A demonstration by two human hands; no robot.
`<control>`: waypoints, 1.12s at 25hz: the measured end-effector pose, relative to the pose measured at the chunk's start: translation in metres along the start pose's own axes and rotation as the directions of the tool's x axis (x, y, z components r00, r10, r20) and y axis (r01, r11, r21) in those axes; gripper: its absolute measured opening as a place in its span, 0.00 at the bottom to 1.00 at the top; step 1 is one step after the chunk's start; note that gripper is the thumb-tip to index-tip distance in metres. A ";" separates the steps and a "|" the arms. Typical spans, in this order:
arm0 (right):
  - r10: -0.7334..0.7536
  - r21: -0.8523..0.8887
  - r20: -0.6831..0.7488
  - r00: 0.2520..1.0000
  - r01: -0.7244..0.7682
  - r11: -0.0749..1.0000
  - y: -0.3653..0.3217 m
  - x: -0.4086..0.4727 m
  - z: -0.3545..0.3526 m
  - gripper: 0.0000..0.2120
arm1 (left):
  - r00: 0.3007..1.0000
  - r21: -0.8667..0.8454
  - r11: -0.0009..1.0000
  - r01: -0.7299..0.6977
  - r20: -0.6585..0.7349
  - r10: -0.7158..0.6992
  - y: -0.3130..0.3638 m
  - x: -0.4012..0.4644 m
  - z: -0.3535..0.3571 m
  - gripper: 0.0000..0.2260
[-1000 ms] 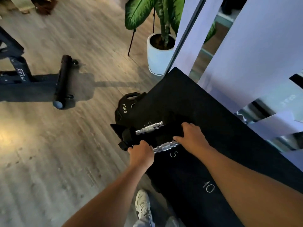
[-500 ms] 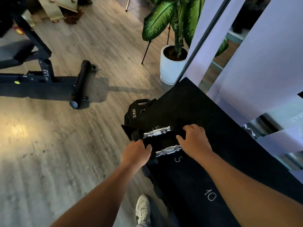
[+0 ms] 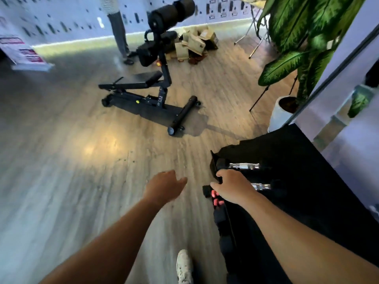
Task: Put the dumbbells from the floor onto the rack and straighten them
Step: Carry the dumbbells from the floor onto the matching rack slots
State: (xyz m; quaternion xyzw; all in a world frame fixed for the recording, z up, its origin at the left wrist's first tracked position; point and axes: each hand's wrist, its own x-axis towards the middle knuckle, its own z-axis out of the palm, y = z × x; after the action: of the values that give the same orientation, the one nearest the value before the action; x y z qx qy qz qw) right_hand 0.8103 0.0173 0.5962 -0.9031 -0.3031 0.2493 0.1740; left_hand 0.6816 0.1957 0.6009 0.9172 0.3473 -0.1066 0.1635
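Two black dumbbells with chrome handles lie side by side on the black rack [image 3: 307, 152] at the right. The far dumbbell [image 3: 244, 166] shows its full handle. My right hand [image 3: 231, 186] rests over the left end of the near dumbbell [image 3: 261, 186], fingers curled on its black head. My left hand [image 3: 165, 186] hangs over the wooden floor left of the rack, fingers loosely apart and holding nothing. The view is blurred.
A black exercise bench [image 3: 151, 99] stands on the floor ahead. A potted plant in a white pot [image 3: 281, 113] sits beside the rack's far end. Cardboard boxes [image 3: 194, 45] lie near the back wall, next to a person's leg [image 3: 120, 33]. My white shoe [image 3: 184, 265] is below.
My left hand has let go of the near dumbbell's end and drawn away to the left over the floor. My right hand slid to the dumbbell's left end. My head turned left and up.
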 end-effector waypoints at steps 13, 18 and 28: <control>-0.451 -0.153 0.405 0.795 0.545 0.824 -0.246 -0.080 0.130 0.28 | 0.781 -0.226 0.782 0.581 -0.115 -0.614 -0.253 -0.235 -0.012 0.26; -0.478 -0.215 0.550 0.685 0.669 0.712 -0.311 -0.139 0.210 0.28 | 0.664 -0.382 0.621 0.685 -0.023 -0.747 -0.331 -0.330 0.026 0.23; -0.463 -0.206 0.652 0.601 0.728 0.654 -0.349 -0.172 0.336 0.26 | 0.570 -0.479 0.455 0.751 0.122 -0.812 -0.413 -0.387 0.116 0.24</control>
State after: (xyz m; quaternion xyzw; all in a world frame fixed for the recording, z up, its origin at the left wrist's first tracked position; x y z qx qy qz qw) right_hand 0.3433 0.2264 0.5437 -0.6454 -0.6805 0.3417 -0.0603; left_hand 0.1096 0.2105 0.5206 0.5870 0.7533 -0.0228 0.2957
